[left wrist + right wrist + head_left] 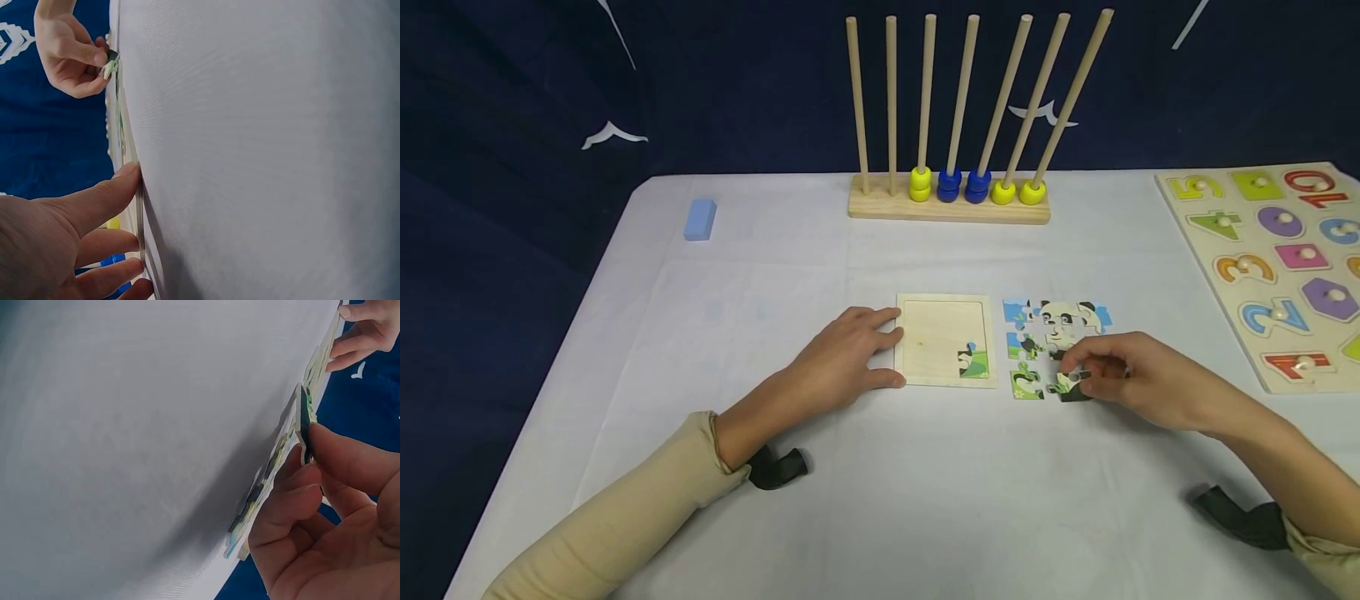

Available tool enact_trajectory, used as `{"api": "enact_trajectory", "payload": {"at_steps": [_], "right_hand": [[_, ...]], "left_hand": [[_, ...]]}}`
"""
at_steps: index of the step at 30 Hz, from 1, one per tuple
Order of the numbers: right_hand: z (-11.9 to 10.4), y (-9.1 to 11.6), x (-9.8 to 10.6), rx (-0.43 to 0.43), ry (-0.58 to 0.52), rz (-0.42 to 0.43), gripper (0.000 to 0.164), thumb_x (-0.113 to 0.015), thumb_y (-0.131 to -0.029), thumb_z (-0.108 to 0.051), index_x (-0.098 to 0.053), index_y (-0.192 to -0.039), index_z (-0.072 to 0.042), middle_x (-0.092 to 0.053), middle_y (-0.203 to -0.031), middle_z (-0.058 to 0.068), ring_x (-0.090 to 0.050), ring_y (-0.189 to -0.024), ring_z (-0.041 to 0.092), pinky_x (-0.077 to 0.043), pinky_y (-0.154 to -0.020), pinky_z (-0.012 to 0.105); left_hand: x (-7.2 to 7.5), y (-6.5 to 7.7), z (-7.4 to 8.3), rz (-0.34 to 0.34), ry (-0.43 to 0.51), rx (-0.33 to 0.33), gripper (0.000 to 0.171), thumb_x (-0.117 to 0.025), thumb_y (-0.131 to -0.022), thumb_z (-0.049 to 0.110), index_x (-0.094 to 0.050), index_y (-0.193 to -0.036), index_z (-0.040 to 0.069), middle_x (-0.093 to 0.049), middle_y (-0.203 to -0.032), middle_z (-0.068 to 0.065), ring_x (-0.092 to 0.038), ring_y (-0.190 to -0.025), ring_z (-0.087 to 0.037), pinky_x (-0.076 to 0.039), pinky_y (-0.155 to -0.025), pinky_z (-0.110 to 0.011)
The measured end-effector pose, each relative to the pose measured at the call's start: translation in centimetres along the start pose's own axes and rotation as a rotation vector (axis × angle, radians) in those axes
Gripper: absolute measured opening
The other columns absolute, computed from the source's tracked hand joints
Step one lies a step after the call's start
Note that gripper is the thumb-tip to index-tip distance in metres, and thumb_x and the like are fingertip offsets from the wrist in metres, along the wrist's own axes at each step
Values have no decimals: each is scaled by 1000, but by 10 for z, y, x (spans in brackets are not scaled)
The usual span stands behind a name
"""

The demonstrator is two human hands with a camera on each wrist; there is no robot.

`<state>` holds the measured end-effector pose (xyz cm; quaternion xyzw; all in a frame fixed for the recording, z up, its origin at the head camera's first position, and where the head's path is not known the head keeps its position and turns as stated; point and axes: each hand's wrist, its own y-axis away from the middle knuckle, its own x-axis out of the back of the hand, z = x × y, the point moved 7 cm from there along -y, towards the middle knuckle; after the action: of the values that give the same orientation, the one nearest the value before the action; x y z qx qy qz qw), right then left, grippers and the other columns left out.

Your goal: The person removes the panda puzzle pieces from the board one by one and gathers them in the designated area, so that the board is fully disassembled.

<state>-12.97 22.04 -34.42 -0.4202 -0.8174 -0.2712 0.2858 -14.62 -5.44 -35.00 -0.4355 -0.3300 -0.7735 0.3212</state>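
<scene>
A square wooden puzzle tray (936, 333) lies mid-table with one puzzle piece (976, 364) in its lower right corner. Along the tray's left edge rest the fingertips and thumb of my left hand (850, 358), fingers fairly straight. My right hand (1138, 379) pinches a black, white and green puzzle piece (304, 419) between thumb and fingers; in the right wrist view it is raised on edge above the table. Several loose panda puzzle pieces (1060, 317) lie right of the tray, some partly hidden behind the right hand.
At the back stands a wooden peg rack (947, 208) with yellow and blue beads on upright rods. A blue block (700, 219) lies at the far left. On the right is a number-and-shape peg board (1247, 333). Dark cloth hangs behind the white-covered table (880, 517).
</scene>
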Motion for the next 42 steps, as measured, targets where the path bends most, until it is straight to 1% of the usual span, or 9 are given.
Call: {"api": "enact_trajectory", "payload": {"at_steps": [4, 12, 15, 22, 29, 37, 42], "right_hand": [[0, -1, -1, -21, 33, 10, 23, -71, -83, 7, -69, -103, -5, -48, -78, -2, -44, -68, 12, -37, -57, 25], [0, -2, 0, -59, 105, 34, 21, -77, -81, 0, -69, -98, -9, -52, -78, -2, -45, -68, 13, -37, -59, 26], [2, -1, 1, -82, 119, 38, 22, -78, -80, -2, -69, -99, -9, -53, -78, -2, -46, -70, 14, -38, -60, 26], [7, 0, 1, -123, 103, 20, 23, -78, -82, -7, -68, -103, -5, -54, -80, -1, -47, -70, 15, -39, -60, 26], [6, 0, 3, -100, 85, 19, 22, -75, -84, -4, -67, -105, -4, -56, -80, -1, -49, -70, 14, -41, -60, 26], [7, 0, 4, -118, 69, 11, 21, -72, -88, -4, -67, -108, -2, -56, -82, 0, -50, -73, 14, -43, -61, 25], [4, 0, 6, -109, 64, 18, 19, -69, -90, -4, -67, -109, -2, -57, -84, 0, -51, -75, 15, -44, -62, 25]], "left_hand": [[0, 0, 0, 1, 1, -1, 66, -74, -89, 36, -52, -142, 2, -35, -156, -11, -36, -137, -33, -29, -113, -38], [0, 0, 0, 8, 3, -15, 64, -74, -90, 34, -53, -141, 1, -37, -155, -12, -37, -136, -33, -30, -113, -38], [0, 0, 0, 9, 1, -14, 65, -74, -90, 35, -53, -141, 1, -36, -155, -12, -37, -136, -33, -30, -113, -38], [0, 0, 0, 9, -3, -16, 65, -74, -89, 35, -53, -141, 1, -37, -155, -12, -37, -136, -33, -30, -113, -38], [1, 0, 0, 4, -7, -9, 65, -73, -90, 36, -53, -141, 1, -36, -155, -12, -37, -137, -33, -29, -113, -38], [0, 0, -1, 6, 2, -9, 65, -74, -89, 35, -53, -141, 2, -36, -155, -12, -37, -136, -33, -30, -112, -38], [0, 0, 0, 9, 3, -10, 65, -74, -89, 35, -53, -141, 1, -36, -155, -12, -37, -136, -34, -30, -112, -39]]}}
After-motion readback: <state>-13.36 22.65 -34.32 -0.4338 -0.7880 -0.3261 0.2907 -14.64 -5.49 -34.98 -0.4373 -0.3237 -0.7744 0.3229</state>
